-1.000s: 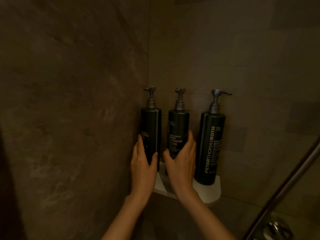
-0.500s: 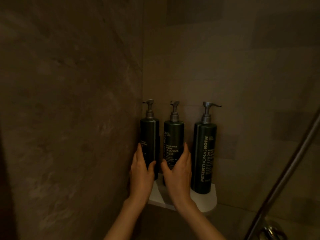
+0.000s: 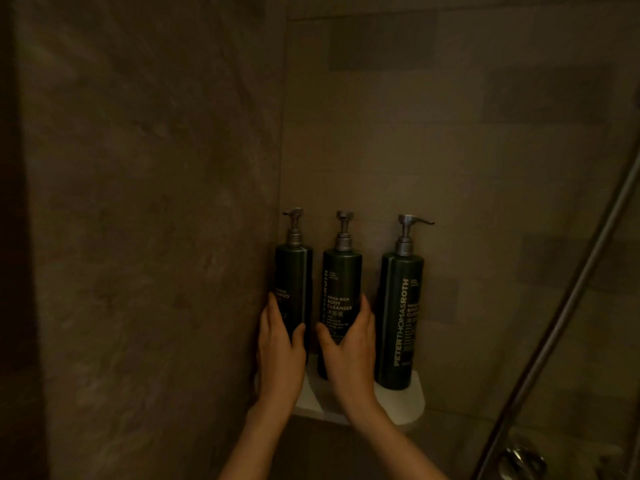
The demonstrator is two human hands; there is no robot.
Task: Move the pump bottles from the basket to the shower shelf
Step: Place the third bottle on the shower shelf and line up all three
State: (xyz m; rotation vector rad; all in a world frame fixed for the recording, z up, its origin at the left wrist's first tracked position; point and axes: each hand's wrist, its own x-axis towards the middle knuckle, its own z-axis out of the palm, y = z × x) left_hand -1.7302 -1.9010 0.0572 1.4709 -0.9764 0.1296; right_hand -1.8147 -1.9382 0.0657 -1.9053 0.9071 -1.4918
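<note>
Three dark green pump bottles stand upright in a row on a small white corner shower shelf. My left hand wraps the lower part of the left bottle, which is against the left wall. My right hand grips the lower part of the middle bottle, labelled body cleanser. The right bottle stands free, its pump spout pointing right. The basket is out of sight.
Brown tiled walls meet in the corner behind the shelf. A metal shower hose runs diagonally down the right side to a chrome fitting at the bottom right.
The view has tilted up, so bottles and hands sit lower in frame. Both hands keep their hold on the left and middle bottles; the bottles stay on the shelf.
</note>
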